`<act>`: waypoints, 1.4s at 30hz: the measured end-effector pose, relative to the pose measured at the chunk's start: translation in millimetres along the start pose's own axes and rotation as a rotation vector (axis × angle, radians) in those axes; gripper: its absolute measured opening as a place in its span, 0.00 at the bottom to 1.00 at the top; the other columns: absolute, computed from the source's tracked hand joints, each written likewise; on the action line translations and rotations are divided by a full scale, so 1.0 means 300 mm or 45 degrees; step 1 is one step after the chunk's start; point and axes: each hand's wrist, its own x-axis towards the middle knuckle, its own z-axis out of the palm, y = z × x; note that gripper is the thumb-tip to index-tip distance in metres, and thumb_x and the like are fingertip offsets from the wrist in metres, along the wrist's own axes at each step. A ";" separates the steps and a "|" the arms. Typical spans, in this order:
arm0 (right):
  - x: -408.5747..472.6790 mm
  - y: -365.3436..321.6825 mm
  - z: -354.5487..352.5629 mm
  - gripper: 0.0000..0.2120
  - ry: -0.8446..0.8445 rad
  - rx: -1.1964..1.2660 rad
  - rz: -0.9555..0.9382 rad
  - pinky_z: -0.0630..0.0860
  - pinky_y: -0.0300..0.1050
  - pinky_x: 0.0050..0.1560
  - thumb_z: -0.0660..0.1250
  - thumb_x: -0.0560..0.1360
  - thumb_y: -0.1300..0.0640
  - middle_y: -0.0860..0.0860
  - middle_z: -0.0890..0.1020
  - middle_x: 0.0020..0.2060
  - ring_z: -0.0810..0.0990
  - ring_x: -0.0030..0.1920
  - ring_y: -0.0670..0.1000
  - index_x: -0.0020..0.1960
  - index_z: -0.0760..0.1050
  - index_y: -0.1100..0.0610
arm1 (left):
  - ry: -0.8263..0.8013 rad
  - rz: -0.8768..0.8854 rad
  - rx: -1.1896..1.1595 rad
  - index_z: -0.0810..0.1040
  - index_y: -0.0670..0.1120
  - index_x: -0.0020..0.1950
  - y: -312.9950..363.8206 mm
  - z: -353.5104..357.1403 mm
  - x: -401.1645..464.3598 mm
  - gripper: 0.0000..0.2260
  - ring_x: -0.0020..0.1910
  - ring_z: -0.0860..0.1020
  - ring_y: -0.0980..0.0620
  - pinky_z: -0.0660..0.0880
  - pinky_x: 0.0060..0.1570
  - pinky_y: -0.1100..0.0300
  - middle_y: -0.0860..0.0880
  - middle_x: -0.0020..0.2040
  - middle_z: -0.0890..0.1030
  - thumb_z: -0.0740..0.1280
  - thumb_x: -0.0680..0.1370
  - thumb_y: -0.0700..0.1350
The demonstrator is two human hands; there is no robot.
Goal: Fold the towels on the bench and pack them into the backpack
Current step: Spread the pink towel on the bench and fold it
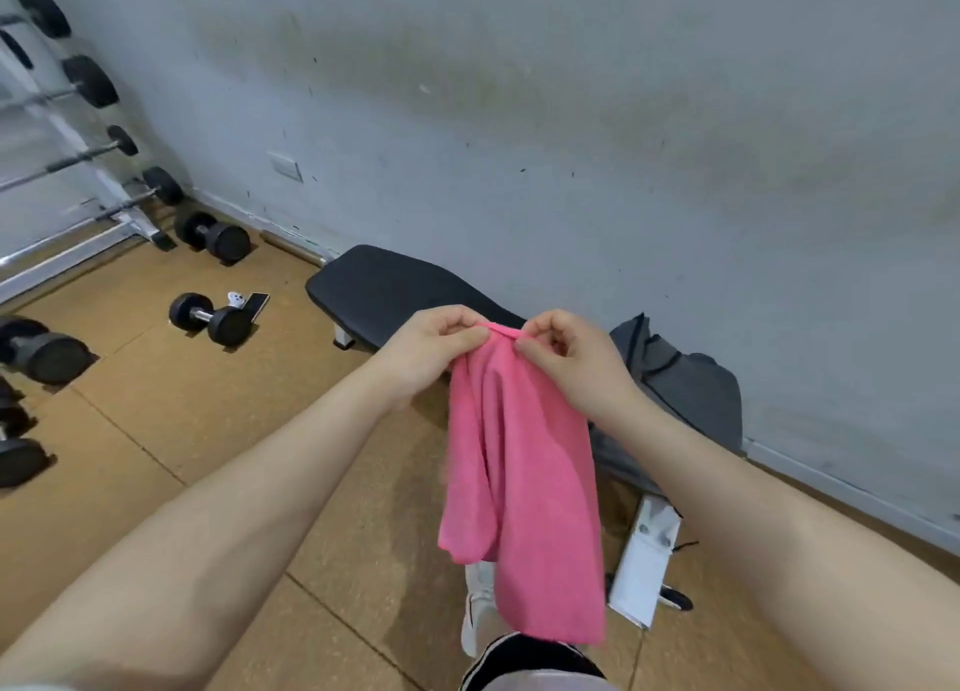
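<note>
Pinching the top edge of the pink towel (519,472), left hand (431,350) and right hand (569,363) hold it hanging above the bench (384,287); sliding apart to the corners should square it; the grey backpack (685,378) waits just beside.

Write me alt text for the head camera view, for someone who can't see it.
Two bare hands, left hand and right hand, pinch the top edge of a pink towel that hangs down in front of a black bench. A grey backpack sits on the bench by the wall; dumbbells lie on the floor.
</note>
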 end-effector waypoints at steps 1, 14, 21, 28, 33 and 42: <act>0.089 0.008 0.014 0.01 -0.042 -0.034 -0.031 0.66 0.28 0.36 0.67 0.74 0.58 0.41 0.74 0.32 0.70 0.33 0.39 0.45 0.76 0.53 | 0.014 -0.021 -0.018 0.78 0.47 0.42 -0.007 -0.046 0.069 0.07 0.31 0.75 0.60 0.73 0.32 0.65 0.55 0.33 0.78 0.63 0.78 0.41; 0.882 0.190 0.131 0.12 -0.059 -0.717 -0.007 0.71 0.49 0.49 0.58 0.73 0.62 0.56 0.80 0.50 0.77 0.51 0.59 0.53 0.76 0.60 | 0.022 -0.177 0.187 0.74 0.45 0.42 -0.170 -0.512 0.785 0.09 0.38 0.73 0.57 0.69 0.37 0.65 0.52 0.38 0.75 0.59 0.80 0.41; 1.176 0.278 0.299 0.12 0.093 -0.839 0.278 0.71 0.52 0.50 0.58 0.72 0.66 0.59 0.77 0.53 0.76 0.53 0.61 0.54 0.74 0.62 | 0.001 0.087 1.009 0.77 0.41 0.51 -0.350 -0.831 1.179 0.09 0.49 0.75 0.48 0.66 0.45 0.60 0.45 0.49 0.79 0.61 0.79 0.44; 1.339 0.422 0.595 0.17 0.325 -0.390 0.807 0.67 0.45 0.48 0.53 0.73 0.73 0.63 0.79 0.53 0.77 0.54 0.62 0.58 0.72 0.65 | -0.379 -0.045 1.032 0.76 0.42 0.52 -0.597 -1.109 1.463 0.09 0.47 0.74 0.49 0.66 0.44 0.60 0.45 0.49 0.80 0.59 0.79 0.44; 1.334 0.496 0.736 0.04 0.183 -0.210 1.131 0.64 0.41 0.48 0.60 0.76 0.65 0.55 0.76 0.45 0.73 0.47 0.54 0.47 0.72 0.58 | -0.798 -0.244 1.214 0.75 0.45 0.45 -0.711 -1.184 1.530 0.07 0.42 0.74 0.48 0.68 0.38 0.59 0.46 0.43 0.77 0.58 0.79 0.44; 1.591 0.713 0.723 0.06 -0.291 -0.365 1.215 0.65 0.42 0.46 0.63 0.76 0.61 0.57 0.80 0.49 0.74 0.48 0.53 0.49 0.77 0.61 | -1.061 -0.390 1.407 0.77 0.44 0.44 -0.877 -1.138 1.778 0.08 0.46 0.77 0.45 0.74 0.45 0.54 0.46 0.44 0.80 0.59 0.74 0.44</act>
